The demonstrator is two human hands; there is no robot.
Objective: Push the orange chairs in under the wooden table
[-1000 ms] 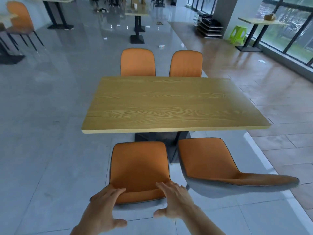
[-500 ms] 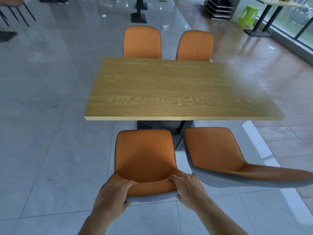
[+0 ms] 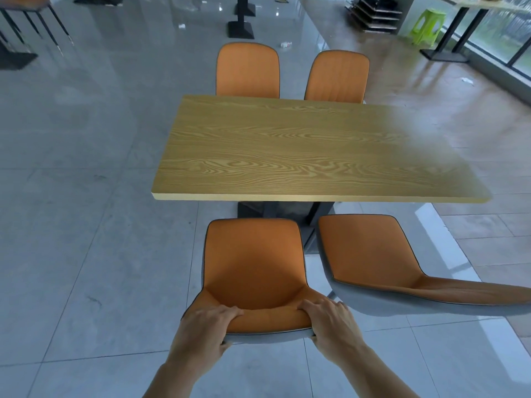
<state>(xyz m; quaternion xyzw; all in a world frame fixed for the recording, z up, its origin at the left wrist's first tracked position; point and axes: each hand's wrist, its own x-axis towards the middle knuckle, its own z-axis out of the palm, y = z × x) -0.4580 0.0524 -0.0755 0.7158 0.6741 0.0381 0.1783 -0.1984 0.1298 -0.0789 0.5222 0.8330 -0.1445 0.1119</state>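
Note:
The wooden table stands in the middle of the view. On its near side, the near left orange chair stands pulled out, its seat front just short of the table edge. My left hand grips the left end of its backrest top and my right hand grips the right end. The near right orange chair stands beside it, also pulled out and angled to the right. Two more orange chairs, the far left chair and the far right chair, stand at the far side with their backs against the table edge.
The table's dark pedestal base shows between table and near chairs. Grey tiled floor lies to the left, brown tiles to the right. Another table's base, a green stool, a window-side table and stacked trays stand at the back.
Both hands went from hovering spread over the near left chair's backrest to gripping its top corners. The view has moved closer to the table.

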